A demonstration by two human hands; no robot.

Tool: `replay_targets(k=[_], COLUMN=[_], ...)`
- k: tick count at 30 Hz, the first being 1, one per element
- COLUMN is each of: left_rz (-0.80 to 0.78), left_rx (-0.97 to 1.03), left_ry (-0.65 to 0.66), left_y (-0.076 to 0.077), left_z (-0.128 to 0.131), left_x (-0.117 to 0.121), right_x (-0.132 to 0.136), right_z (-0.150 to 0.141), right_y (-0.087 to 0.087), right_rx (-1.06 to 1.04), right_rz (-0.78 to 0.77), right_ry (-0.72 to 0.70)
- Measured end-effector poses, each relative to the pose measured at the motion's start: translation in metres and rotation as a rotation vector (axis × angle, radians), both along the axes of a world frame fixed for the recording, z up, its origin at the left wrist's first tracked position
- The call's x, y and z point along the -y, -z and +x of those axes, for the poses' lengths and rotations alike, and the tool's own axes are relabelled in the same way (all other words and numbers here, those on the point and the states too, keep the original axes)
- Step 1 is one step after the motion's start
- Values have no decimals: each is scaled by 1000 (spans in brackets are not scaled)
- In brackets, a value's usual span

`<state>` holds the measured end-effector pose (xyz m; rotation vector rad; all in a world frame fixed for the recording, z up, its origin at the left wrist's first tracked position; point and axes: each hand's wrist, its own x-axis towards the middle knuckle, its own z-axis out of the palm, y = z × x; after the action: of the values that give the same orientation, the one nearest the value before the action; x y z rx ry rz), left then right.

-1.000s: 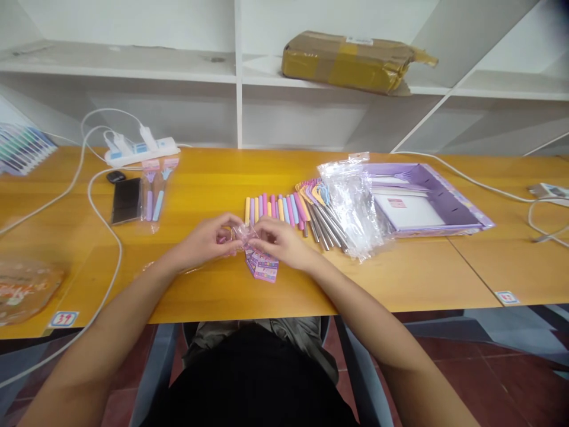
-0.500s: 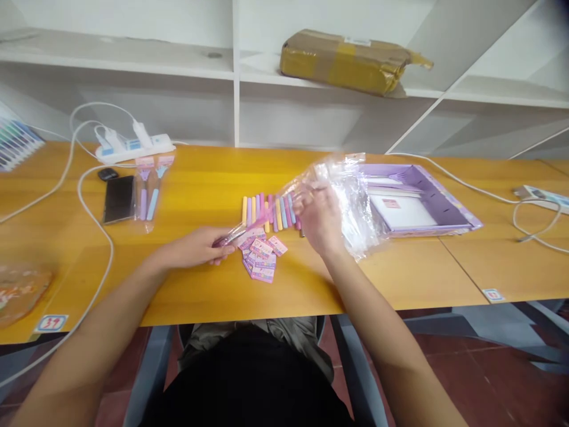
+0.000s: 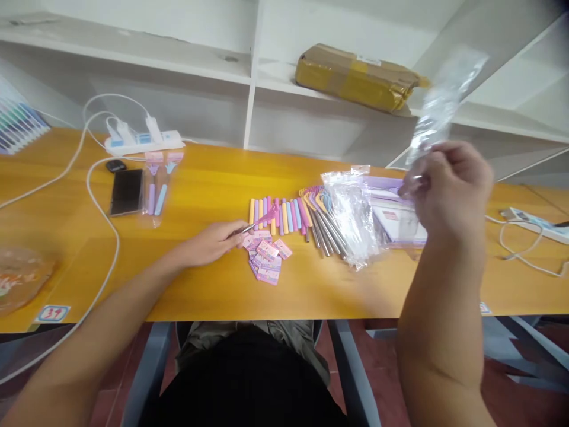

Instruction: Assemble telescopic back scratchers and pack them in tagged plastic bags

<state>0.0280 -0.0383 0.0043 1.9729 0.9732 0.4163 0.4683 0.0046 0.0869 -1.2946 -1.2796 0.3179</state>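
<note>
My left hand (image 3: 211,243) is closed around the metal shaft of a back scratcher (image 3: 267,216) with a pink claw-like head, just above the table. Raised at the right, my right hand (image 3: 453,184) pinches a clear plastic bag (image 3: 438,110), which points up and is blurred. Below the left hand's fingertips lies a pile of pink and purple cards (image 3: 268,261). Behind them is a row of coloured handle sleeves (image 3: 284,215). More back scratchers with metal shafts (image 3: 326,234) lie to their right, partly under a stack of clear bags (image 3: 353,216).
A purple box (image 3: 386,182) is partly hidden behind my right hand. Two bagged back scratchers (image 3: 157,190) lie at left beside a black phone (image 3: 127,191) and a white power strip (image 3: 144,142). A white cable (image 3: 116,237) crosses the left side. A taped parcel (image 3: 355,77) rests on the shelf.
My right hand has moved up and right from the bag stack, lifting a clear bag. The left hand keeps hold of the back scratcher in nearly the same place. The view has shifted slightly.
</note>
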Motion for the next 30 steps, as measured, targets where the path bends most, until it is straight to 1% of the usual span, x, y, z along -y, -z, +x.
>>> replay_targets(k=[1,3,5,6,7,9,10,11,12,13,14,15,16,17,18,19,21,23,26,28,30], left_rz=[-1,25,72,89,94,73,64,72,99,147,206,268,331,396,462,529,643,704,731,735,748], left_rx=[-2,-1,-5,-9,-12,-7,-3,-4,-16,-41,-75,-107,-125,-127,-116,-98,-70,-108,-236,-282,-265], left_ry=[-7,-31,-70,-87,-98,-98,-91,-89,-88,-87,-78,-52,-8,46,103,154,210,183,58,11,47], left_y=[1,4,6,6,7,9,10,11,13,15,17,20,23,25,27,29,33,35,38,41,44], left_z=[1,3,4,4,3,3,3,4,4,5,6,7,8,10,12,14,18,21,23,24,25], left_x=[0,0,0,1,1,3,4,5,7,9,11,13,15,17,18,20,21,21,16,14,15], right_x=[-9,-26,-38,-41,-41,-31,-20,-7,8,25,42,58,71,82,90,95,100,100,100,99,97], right_z=[5,9,9,7,4,-10,-21,-36,-54,-75,-97,-120,-141,-160,-175,-187,-200,-203,-200,-199,-200], right_y=[8,32,56,66,73,79,79,77,75,74,74,75,79,83,88,94,106,117,128,130,130], right_rx=[118,409,670,757,807,822,800,764,722,671,616,537,424,309,200,115,47,74,81,55,31], right_rz=[-120,-337,-435,-432,-393,-256,-185,-140,-131,-174,-255,-320,-359,-380,-386,-382,-359,-339,-335,-357,-393], right_ry=[72,181,264,300,340,369,323,222,51,-195,-480,-724,-886,-967,-1004,-1012,-978,-908,-802,-814,-867])
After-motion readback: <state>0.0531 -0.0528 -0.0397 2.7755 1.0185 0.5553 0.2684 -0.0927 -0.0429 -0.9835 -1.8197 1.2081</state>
